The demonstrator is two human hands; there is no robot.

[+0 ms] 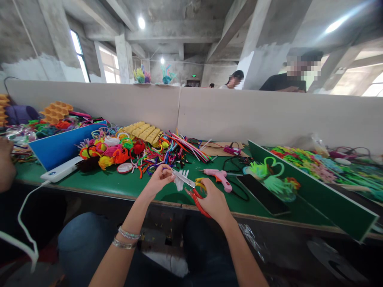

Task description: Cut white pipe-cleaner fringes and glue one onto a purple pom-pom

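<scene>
Scissors (189, 183) hover over the table (103, 185) near its front edge, likely for close control: the right hand (213, 198) wraps their yellow handle, red handles (201, 204) beneath; the left hand (160, 178) curls at the tips, its hold unclear. 1 pink glue gun (220, 177) lies rightward, seemingly within reach.

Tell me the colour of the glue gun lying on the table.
The glue gun is pink, seen in the head view.
</scene>
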